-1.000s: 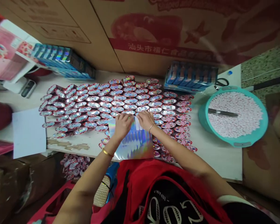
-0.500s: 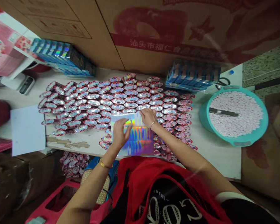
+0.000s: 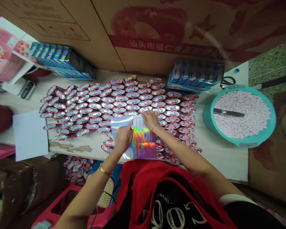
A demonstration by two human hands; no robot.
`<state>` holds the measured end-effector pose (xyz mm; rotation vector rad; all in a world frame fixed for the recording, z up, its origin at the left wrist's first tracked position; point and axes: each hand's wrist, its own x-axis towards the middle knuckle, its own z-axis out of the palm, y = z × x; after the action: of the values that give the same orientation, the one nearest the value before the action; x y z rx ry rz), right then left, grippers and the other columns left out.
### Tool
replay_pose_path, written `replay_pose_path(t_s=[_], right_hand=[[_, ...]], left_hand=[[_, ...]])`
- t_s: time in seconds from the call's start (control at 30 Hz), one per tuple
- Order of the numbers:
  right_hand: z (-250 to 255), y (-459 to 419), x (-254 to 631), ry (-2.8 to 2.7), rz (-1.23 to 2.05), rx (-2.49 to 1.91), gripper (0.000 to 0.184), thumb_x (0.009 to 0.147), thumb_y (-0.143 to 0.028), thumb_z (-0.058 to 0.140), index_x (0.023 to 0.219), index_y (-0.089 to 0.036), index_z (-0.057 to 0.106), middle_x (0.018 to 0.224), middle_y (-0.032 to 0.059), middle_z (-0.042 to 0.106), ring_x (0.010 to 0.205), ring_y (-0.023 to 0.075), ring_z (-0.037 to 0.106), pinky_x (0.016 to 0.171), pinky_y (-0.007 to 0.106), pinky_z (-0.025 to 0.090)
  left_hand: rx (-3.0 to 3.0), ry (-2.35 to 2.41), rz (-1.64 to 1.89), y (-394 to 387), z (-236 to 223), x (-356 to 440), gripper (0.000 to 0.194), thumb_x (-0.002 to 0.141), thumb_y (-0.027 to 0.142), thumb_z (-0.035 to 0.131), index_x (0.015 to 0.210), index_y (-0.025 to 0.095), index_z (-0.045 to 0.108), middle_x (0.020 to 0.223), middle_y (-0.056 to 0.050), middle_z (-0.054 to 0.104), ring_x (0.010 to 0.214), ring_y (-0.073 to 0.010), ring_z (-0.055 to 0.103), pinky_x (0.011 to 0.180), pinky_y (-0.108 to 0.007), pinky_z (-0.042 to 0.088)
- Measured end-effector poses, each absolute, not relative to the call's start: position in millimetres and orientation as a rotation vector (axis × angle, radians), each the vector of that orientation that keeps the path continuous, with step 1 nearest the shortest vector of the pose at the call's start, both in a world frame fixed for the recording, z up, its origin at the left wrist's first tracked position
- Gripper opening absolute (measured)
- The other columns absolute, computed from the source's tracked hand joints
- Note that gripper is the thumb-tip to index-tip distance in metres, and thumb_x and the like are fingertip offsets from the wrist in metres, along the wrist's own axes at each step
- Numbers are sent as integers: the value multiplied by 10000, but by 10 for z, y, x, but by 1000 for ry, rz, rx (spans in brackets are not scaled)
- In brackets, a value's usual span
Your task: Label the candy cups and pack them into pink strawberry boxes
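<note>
A shiny holographic sheet (image 3: 143,143) lies on the white table (image 3: 219,156) at the near edge, partly over rows of small foil-lidded cups (image 3: 105,101). My left hand (image 3: 123,137) rests on the sheet's left half with its fingers curled and pressed down near the middle. At the sheet's top edge my right hand (image 3: 150,119) pinches a narrow white strip, fingers closed. Both wrists carry thin bracelets.
A teal basin (image 3: 243,143) of small pink-white pieces with a dark tool across it stands at the right. Blue boxed packs (image 3: 195,76) and scissors (image 3: 226,82) lie behind the cups, more blue packs (image 3: 62,62) at the back left. Cardboard boxes (image 3: 157,35) wall the rear. A white paper (image 3: 30,135) hangs off the left edge.
My left hand slid from the sheet's top edge down toward its middle. The right hand stayed at the top edge. The sheet shifted slightly.
</note>
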<state>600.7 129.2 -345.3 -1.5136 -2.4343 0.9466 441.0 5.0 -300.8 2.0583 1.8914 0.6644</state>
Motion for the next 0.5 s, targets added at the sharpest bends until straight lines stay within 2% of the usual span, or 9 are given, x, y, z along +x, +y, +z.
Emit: replay_pose_path(t_s=[0.1, 0.2, 0.27, 0.37, 0.5], right_hand=[[-3373, 1229, 6081, -2334, 918, -1435, 298, 1019, -329, 410, 1121, -182, 647, 1144, 117, 654, 1107, 256, 492, 946, 393, 283], [-3199, 1054, 6265, -2061, 1028, -1317, 389, 1017, -448, 386, 1176, -181, 619, 1190, 117, 631, 1148, 238, 506, 991, 378, 332], [-3082, 879, 6430, -1850, 1196, -1273, 436, 1006, -520, 359, 1120, -192, 623, 1104, 99, 649, 1086, 222, 557, 964, 361, 392], [-2986, 607, 6692, -1553, 1400, -1319, 411, 914, -603, 500, 953, -215, 628, 925, 54, 651, 912, 206, 602, 832, 327, 465], [-3040, 456, 7104, -1247, 1484, -1405, 331, 882, -533, 555, 773, -222, 574, 721, -7, 575, 666, 154, 533, 650, 278, 440]], left_hand=[[1581, 2049, 1157, -47, -2771, 4531, 654, 900, 269, 587, 1490, 229, 306, 845, -14, 583, 798, -155, 588, 806, -317, 495], [1199, 2024, 1409, 20, -2603, 4712, 718, 846, 317, 675, 1465, 249, 318, 850, -2, 547, 777, -131, 571, 760, -272, 498], [1072, 1961, 1462, 104, -2567, 4871, 723, 819, 326, 709, 1441, 254, 346, 851, 0, 544, 768, -121, 567, 744, -254, 493], [966, 1844, 1473, 210, -2627, 5176, 704, 803, 325, 725, 1413, 265, 380, 837, 12, 540, 760, -110, 568, 731, -237, 486], [892, 1726, 1368, 287, -2840, 5646, 678, 793, 306, 719, 1390, 263, 398, 813, 29, 544, 697, -93, 558, 683, -222, 473]])
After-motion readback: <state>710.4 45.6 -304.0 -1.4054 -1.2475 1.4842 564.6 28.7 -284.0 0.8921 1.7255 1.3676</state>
